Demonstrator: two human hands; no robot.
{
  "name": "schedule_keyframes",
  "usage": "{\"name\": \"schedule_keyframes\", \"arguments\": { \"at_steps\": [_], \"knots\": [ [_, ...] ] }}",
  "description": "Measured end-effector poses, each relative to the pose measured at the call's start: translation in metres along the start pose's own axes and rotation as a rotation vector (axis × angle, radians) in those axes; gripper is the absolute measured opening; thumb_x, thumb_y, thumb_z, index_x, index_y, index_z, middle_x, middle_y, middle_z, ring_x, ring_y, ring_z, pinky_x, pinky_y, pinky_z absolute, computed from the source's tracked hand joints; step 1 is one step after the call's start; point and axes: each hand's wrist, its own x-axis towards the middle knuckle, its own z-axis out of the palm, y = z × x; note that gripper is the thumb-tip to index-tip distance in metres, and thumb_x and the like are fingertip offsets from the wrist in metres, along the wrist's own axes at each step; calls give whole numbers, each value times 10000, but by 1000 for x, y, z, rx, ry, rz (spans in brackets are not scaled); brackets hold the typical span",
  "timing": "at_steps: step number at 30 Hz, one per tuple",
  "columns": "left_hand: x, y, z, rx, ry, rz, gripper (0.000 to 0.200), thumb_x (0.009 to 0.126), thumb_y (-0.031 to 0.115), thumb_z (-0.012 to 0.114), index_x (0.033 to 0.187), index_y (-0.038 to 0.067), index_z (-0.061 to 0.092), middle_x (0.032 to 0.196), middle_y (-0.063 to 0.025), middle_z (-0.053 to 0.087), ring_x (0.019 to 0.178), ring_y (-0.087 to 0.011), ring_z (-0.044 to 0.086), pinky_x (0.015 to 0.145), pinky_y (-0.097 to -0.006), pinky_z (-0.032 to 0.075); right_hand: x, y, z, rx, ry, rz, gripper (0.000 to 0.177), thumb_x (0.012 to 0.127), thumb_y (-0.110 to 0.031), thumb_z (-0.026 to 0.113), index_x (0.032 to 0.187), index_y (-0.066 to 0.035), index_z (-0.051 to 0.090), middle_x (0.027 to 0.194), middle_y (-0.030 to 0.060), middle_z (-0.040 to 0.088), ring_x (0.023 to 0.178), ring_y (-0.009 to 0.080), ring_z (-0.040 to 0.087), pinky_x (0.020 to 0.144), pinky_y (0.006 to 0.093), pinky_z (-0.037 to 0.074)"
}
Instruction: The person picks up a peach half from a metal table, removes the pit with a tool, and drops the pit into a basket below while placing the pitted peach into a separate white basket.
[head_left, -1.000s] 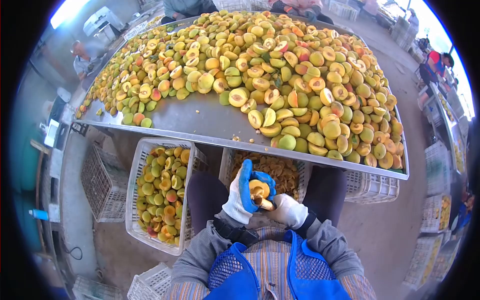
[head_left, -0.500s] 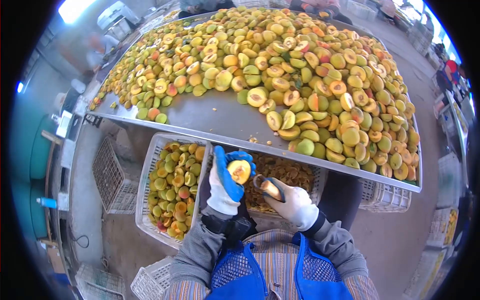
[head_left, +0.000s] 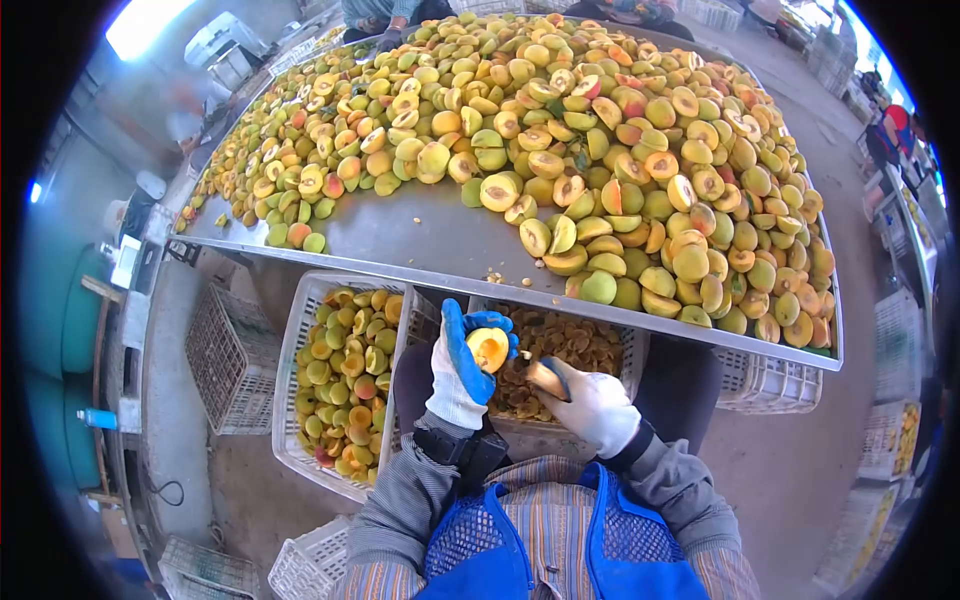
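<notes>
My left hand (head_left: 462, 355), in a white glove with a blue coated palm, is closed around a halved yellow peach (head_left: 488, 348), its cut face turned up with a hollow in the middle. Just to the right, my right hand (head_left: 592, 408) in a white and grey glove grips a pitting tool by its wooden handle (head_left: 546, 379). The tool's tip is hard to make out against the scraps below. Under both hands stands a crate of brown pits and scraps (head_left: 575, 345). A white crate (head_left: 284, 425) to the left holds pitted peach halves (head_left: 345, 385).
A metal table (head_left: 400, 235) in front carries a large heap of halved peaches (head_left: 600, 150), its raised edge just beyond my hands. Other white crates (head_left: 765, 385) stand under the table and on the floor. A person's gloved hand (head_left: 390, 40) is at the far side.
The pit material in the peach half's middle is gone, leaving a hollow. The right hand has turned the tool slightly, tip away from the fruit, and a small bit shows between the hands.
</notes>
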Motion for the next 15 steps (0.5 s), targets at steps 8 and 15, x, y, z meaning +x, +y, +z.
{"name": "schedule_keyframes", "arguments": {
  "at_steps": [8,15],
  "knots": [
    [4,45,-49,105,168,184,607,953,583,418,939,6,607,803,-141,663,680,-245,670,622,-360,582,-15,45,5,-313,-303,48,230,828,-191,567,1009,-52,589,742,149,672,727,332,672,634,453,513],
    [11,99,-112,1905,595,351,555,797,400,693,1230,81,559,1338,-175,484,1240,-363,441,1022,-469,363,-5,50,0,-91,-70,109,279,828,-317,615,968,-78,579,733,157,658,734,338,659,646,459,510]
  ]
}}
